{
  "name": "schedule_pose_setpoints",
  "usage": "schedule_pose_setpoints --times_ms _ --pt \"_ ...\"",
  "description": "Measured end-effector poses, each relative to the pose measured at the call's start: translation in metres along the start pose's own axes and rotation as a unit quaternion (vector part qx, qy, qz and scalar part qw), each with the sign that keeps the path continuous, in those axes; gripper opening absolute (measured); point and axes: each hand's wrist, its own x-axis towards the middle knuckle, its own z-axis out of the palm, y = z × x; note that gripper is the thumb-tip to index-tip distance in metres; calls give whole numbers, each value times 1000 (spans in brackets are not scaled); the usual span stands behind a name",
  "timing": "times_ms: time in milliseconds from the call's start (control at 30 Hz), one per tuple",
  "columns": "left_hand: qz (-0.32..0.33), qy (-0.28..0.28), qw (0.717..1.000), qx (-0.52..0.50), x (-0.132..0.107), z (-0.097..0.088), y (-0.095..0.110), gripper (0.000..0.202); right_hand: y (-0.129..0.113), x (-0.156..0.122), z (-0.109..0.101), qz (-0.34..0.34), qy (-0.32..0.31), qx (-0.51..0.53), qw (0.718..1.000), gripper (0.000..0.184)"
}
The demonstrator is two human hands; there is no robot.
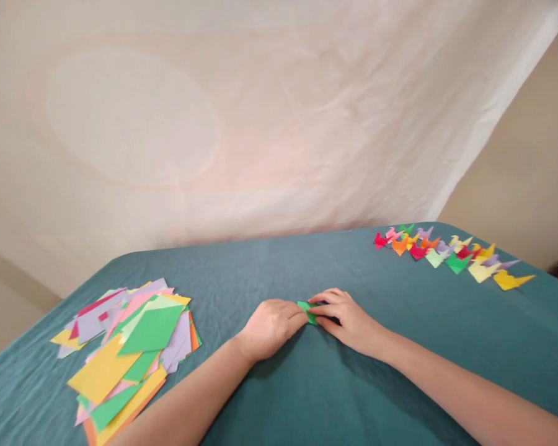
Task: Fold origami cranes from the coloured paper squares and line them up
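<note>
A small piece of folded green paper lies on the table between my two hands, much of it hidden under the fingers. My left hand has its fingers curled together at the paper's left edge, gripping or pressing it. From the other side, my right hand rests its fingertips on the paper, fingers stretched and a little apart. How far the paper is folded cannot be made out.
A loose pile of coloured paper sheets spreads over the left of the table. Several folded paper birds stand in rows at the far right. Behind the table hangs a pale cloth.
</note>
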Motion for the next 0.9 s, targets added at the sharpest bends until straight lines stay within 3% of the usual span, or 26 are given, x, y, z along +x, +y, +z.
schedule_pose_setpoints --times_ms 333,667,900 --pt "-83 43 985 -148 -5 8 -10 21 -10 0 -8 -79 -12 -53 995 26" --pt "-152 55 939 -302 1 11 -17 15 -9 0 -13 -76 -31 -43 996 31" --pt "-182 55 935 -298 4 13 -16 13 -3 1 -27 -124 -105 -97 982 49"
